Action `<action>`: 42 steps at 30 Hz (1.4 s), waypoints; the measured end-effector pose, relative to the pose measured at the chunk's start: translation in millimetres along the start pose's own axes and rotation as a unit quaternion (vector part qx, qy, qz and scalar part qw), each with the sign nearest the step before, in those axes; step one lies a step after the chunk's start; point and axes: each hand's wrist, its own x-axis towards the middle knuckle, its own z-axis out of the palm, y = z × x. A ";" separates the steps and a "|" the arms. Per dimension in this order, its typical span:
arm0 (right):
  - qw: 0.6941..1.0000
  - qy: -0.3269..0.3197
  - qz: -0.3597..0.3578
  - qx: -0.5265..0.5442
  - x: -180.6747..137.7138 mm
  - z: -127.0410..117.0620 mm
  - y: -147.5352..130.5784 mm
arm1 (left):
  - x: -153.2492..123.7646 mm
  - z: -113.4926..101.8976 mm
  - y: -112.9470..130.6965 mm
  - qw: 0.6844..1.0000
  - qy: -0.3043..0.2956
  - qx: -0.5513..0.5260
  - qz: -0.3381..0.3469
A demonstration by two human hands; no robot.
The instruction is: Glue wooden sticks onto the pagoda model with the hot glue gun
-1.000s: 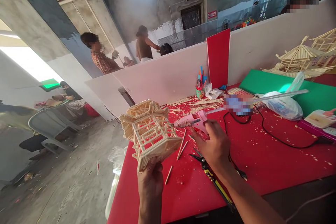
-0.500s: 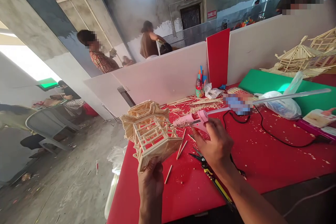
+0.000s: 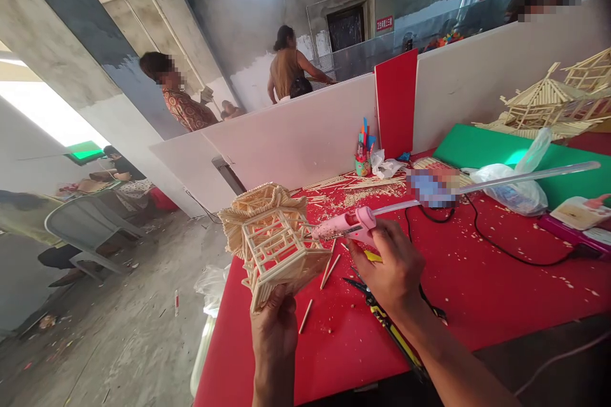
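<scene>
My left hand (image 3: 275, 324) grips the base of a model house (image 3: 272, 241) built from thin wooden sticks, holding it tilted above the table's left edge. In my right hand (image 3: 389, 261) is a pink hot glue gun (image 3: 346, 226), fingers closed round its handle. Its nozzle points left and reaches the model's right side; whether it touches a stick I cannot tell. A long clear glue stick (image 3: 529, 178) juts from the back of the gun. Below my right hand lie pliers (image 3: 389, 331) with yellow and black handles, partly covered by my wrist. Loose sticks (image 3: 330, 271) lie beside them.
The red table (image 3: 482, 292) carries wood scraps, a black cable (image 3: 513, 261), a pen cup (image 3: 363, 165) and a plastic bag (image 3: 513, 187). A green board (image 3: 506, 146) and more stick models (image 3: 544, 102) stand at right. Beyond the white partition (image 3: 296, 121) are people.
The glue gun has tipped and shifted slightly left and down at the model's right side. The model stays nearly still. Behind the partition, a person in brown has moved right and turned.
</scene>
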 end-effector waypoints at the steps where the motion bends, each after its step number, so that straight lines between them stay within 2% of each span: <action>1: 1.000 0.003 -0.003 -0.001 -0.2 -0.3 -0.3 | 0.1 0.1 -0.2 1.000 0.001 0.001 -0.002; 6: 1.000 0.003 -0.008 -0.024 1.4 -0.1 0.1 | -0.4 1.4 0.1 1.000 0.014 -0.010 -0.006; 18: 0.999 0.014 0.048 -0.006 6.7 6.6 5.5 | -0.9 -3.0 0.6 1.000 -0.002 -0.006 -0.014; 24: 0.999 0.000 0.035 -0.024 4.7 6.5 10.6 | -1.6 -1.5 0.3 1.000 0.006 -0.015 -0.024; 29: 0.997 0.019 0.061 0.035 7.5 0.9 1.9 | -2.6 1.0 -1.8 1.000 0.000 0.011 -0.006; 37: 0.999 0.002 -0.012 0.046 14.5 1.1 -15.5 | -3.9 -1.7 -4.4 0.998 0.001 0.057 0.012; 42: 0.998 0.035 -0.048 0.024 13.7 2.7 -14.3 | -3.5 -3.3 -6.4 0.997 0.020 0.068 0.028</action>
